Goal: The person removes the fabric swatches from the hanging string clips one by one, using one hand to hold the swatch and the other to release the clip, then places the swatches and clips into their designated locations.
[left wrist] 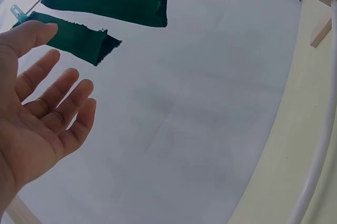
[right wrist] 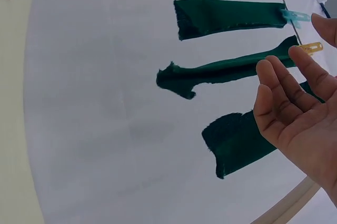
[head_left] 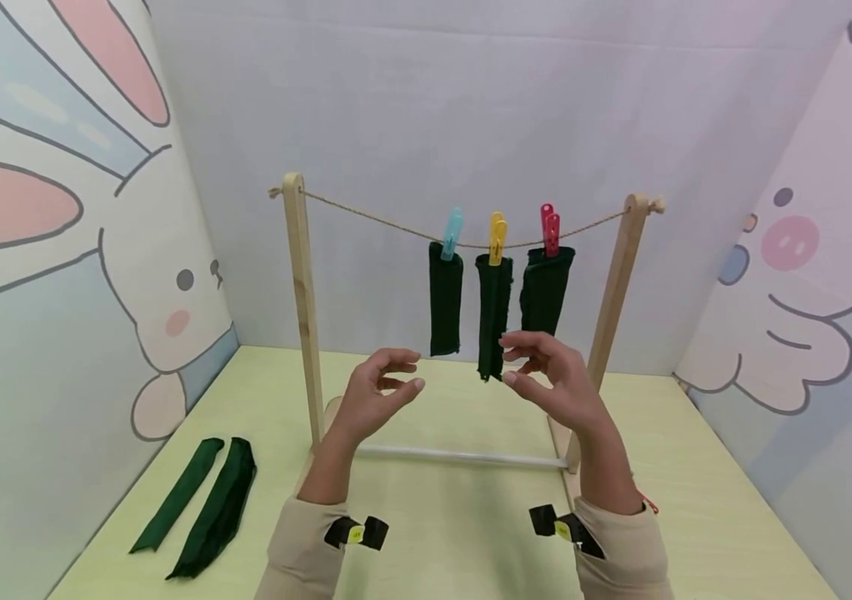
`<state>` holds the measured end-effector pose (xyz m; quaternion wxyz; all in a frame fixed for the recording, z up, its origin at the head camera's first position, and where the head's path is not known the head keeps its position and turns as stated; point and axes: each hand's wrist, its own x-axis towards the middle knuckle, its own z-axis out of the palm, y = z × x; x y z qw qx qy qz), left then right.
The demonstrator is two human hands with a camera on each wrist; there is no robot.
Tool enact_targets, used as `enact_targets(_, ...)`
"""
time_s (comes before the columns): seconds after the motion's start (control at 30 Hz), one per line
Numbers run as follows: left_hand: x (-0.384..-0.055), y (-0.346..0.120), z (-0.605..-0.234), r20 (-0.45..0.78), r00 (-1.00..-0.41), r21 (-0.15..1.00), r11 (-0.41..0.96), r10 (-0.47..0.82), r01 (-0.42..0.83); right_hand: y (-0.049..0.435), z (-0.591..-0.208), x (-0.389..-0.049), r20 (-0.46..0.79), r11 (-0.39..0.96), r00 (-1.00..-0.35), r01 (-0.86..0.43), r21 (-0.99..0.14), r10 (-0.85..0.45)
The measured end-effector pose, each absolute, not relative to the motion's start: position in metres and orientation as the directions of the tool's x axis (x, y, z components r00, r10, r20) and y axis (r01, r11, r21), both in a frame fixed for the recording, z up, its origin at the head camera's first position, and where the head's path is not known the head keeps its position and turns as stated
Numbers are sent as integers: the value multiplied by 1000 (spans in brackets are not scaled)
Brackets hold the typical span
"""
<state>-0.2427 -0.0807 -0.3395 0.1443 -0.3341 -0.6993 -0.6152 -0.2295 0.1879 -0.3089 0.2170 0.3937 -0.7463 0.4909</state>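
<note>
Three dark green cloth strips hang from a sagging string. A light blue clothespin clips the left strip, a yellow clothespin the middle strip, and a red clothespin the right strip. My left hand hovers below and left of the left strip, fingers loosely bent, nothing in it. Beside the lower end of the middle strip is my right hand, overlapping the right strip's bottom in the head view. Its fingers are relaxed, and the palm holds nothing.
Two wooden posts, left and right, carry the string, with a white rod low between them. Two more green strips lie on the table's left side. A small red object shows beside my right forearm. Cartoon-printed panels flank the table.
</note>
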Motion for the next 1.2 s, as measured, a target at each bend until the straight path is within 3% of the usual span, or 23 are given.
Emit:
enact_targets(0.37,-258,-67,-336,623,-753,776,-43,212,630,167,-272,-235,769,171,-520,-852,-494,-370)
enact_targets(0.6,-266,-60,-334,575,-795,815,-46,193,578,155,-252,-242,792,165,-540,-842,-514,-287)
enact_targets(1.2,-269,-45,-335,543,-829,840,-98,134,534,115,-220,-247,798,210,-598,-791,-575,-67)
